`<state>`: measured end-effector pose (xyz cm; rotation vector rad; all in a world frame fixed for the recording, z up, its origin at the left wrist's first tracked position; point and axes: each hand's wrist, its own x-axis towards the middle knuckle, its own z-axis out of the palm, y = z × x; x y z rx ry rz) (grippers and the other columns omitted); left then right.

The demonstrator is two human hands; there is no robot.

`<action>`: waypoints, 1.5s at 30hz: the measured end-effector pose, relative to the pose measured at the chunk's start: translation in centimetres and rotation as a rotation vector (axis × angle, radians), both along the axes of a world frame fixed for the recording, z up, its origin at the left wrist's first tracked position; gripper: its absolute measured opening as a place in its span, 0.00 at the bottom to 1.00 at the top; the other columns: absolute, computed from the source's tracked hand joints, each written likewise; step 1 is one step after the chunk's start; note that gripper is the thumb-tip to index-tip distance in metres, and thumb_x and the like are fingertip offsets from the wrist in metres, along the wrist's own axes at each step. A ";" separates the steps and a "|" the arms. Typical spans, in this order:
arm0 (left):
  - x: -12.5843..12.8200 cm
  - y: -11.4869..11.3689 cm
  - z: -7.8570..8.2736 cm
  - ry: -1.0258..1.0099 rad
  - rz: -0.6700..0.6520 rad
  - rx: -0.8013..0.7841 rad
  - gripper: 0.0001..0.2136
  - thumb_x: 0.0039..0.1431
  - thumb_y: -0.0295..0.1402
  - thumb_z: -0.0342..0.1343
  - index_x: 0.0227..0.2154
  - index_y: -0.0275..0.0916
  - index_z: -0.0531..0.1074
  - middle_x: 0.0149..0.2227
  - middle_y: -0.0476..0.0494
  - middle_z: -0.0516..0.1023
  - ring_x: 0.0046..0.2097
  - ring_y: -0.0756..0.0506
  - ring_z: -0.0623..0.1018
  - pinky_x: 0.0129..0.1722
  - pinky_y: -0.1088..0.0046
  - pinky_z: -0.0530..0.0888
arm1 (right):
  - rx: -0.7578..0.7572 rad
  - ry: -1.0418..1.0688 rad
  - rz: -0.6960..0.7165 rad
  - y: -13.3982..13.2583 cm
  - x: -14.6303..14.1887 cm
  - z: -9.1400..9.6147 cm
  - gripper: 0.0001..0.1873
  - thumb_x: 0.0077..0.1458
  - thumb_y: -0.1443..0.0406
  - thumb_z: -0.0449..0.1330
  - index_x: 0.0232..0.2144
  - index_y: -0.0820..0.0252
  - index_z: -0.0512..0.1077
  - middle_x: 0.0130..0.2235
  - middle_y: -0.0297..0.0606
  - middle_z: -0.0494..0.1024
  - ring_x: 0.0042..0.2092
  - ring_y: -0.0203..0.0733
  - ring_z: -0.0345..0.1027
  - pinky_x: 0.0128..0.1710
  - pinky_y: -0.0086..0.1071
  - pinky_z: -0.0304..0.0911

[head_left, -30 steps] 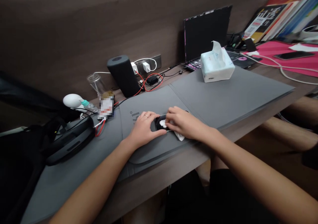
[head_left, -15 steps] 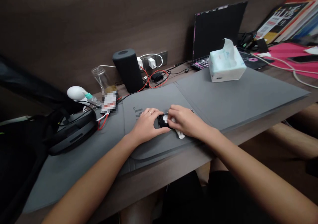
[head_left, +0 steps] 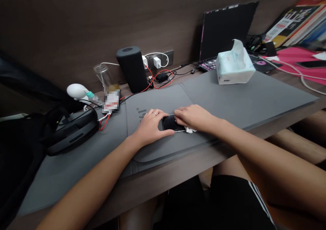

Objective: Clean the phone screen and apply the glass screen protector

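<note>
A phone with a dark, glossy screen lies flat on the grey desk mat. My left hand grips its left end, fingers along the far edge and thumb along the near edge. In the closed fingers of my right hand is a crumpled white tissue, pressed against the right part of the screen. Most of the tissue and the phone's right end are hidden under that hand; a loose bit of tissue sticks out at the near side.
A tissue pack sits on the grey mat, before an open laptop. Behind stand a black speaker, tangled cables and a glass bottle. A black headset lies left; books lean at far right.
My right hand has slid to the right and slightly away over the phone with the tissue, baring more dark screen. My left hand keeps its hold on the phone's left end.
</note>
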<state>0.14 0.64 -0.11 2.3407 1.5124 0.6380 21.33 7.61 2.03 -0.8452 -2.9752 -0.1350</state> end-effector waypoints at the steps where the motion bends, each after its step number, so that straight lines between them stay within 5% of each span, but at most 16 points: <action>1: 0.0 0.0 0.0 0.003 -0.001 0.002 0.23 0.55 0.48 0.65 0.49 0.43 0.71 0.51 0.43 0.75 0.53 0.37 0.70 0.54 0.56 0.69 | 0.000 0.002 -0.002 -0.1 -0.8 0.0 0.11 0.66 0.64 0.52 0.33 0.60 0.70 0.32 0.39 0.78 0.27 0.38 0.65 0.26 0.35 0.41; 8: 0.1 0.0 0.0 0.007 -0.015 0.002 0.21 0.56 0.48 0.63 0.47 0.41 0.71 0.50 0.42 0.74 0.52 0.37 0.70 0.54 0.56 0.69 | -0.067 0.157 -0.015 -0.3 -1.8 -0.2 0.17 0.70 0.58 0.47 0.34 0.59 0.70 0.34 0.40 0.78 0.30 0.39 0.67 0.27 0.34 0.45; 14: 0.1 0.1 0.0 -0.028 -0.018 0.011 0.23 0.55 0.49 0.63 0.50 0.43 0.71 0.50 0.43 0.75 0.52 0.38 0.70 0.54 0.56 0.69 | -0.233 0.701 -0.044 0.8 1.5 2.0 0.20 0.68 0.54 0.50 0.29 0.58 0.71 0.29 0.35 0.71 0.31 0.38 0.64 0.32 0.32 0.55; 18: 0.1 0.0 0.1 -0.037 -0.015 -0.005 0.23 0.55 0.48 0.64 0.50 0.44 0.71 0.51 0.43 0.75 0.53 0.38 0.70 0.55 0.55 0.68 | -0.463 0.948 -0.210 0.6 1.3 1.7 0.34 0.60 0.39 0.49 0.17 0.57 0.62 0.22 0.33 0.64 0.26 0.36 0.58 0.27 0.32 0.53; 22: 0.2 0.0 0.1 -0.043 -0.017 -0.022 0.23 0.55 0.49 0.63 0.50 0.43 0.71 0.51 0.42 0.75 0.53 0.38 0.71 0.55 0.54 0.69 | -0.715 1.143 -0.449 0.4 0.4 0.1 0.39 0.52 0.30 0.44 0.14 0.55 0.59 0.17 0.32 0.60 0.20 0.35 0.54 0.21 0.32 0.49; 27: 0.2 0.0 0.2 -0.051 -0.009 -0.031 0.23 0.54 0.49 0.64 0.49 0.44 0.71 0.51 0.43 0.75 0.53 0.37 0.71 0.55 0.53 0.69 | -0.715 1.307 -0.573 0.7 0.5 -0.1 0.39 0.48 0.28 0.48 0.16 0.56 0.62 0.17 0.33 0.64 0.19 0.35 0.55 0.19 0.31 0.49; 32: 0.2 -0.1 0.3 -0.050 -0.007 -0.028 0.23 0.55 0.49 0.64 0.49 0.42 0.71 0.51 0.43 0.75 0.53 0.38 0.71 0.55 0.55 0.69 | -0.804 1.374 -0.629 0.7 0.8 0.6 0.40 0.51 0.28 0.40 0.16 0.54 0.59 0.18 0.33 0.60 0.19 0.34 0.51 0.17 0.31 0.46; 36: 0.1 -0.1 0.3 -0.048 -0.010 -0.022 0.24 0.55 0.49 0.64 0.50 0.42 0.71 0.51 0.42 0.75 0.53 0.38 0.71 0.55 0.55 0.69 | -0.986 1.361 -0.522 -0.1 0.9 0.7 0.35 0.56 0.32 0.39 0.24 0.54 0.59 0.20 0.30 0.58 0.19 0.35 0.49 0.17 0.30 0.46; 41: 0.2 -0.1 0.4 -0.051 -0.006 -0.037 0.23 0.55 0.49 0.64 0.49 0.42 0.71 0.51 0.43 0.75 0.53 0.38 0.70 0.55 0.55 0.69 | -0.968 1.238 -0.384 -0.5 1.8 0.3 0.07 0.56 0.57 0.49 0.33 0.51 0.54 0.27 0.29 0.60 0.26 0.39 0.56 0.24 0.31 0.58; 45: 0.2 -0.1 0.4 -0.054 -0.008 -0.034 0.24 0.55 0.50 0.64 0.49 0.43 0.71 0.51 0.43 0.75 0.53 0.37 0.71 0.55 0.55 0.69 | -0.855 1.113 -0.341 -0.3 3.1 -0.6 0.12 0.51 0.66 0.51 0.38 0.51 0.53 0.32 0.30 0.60 0.29 0.39 0.57 0.28 0.31 0.57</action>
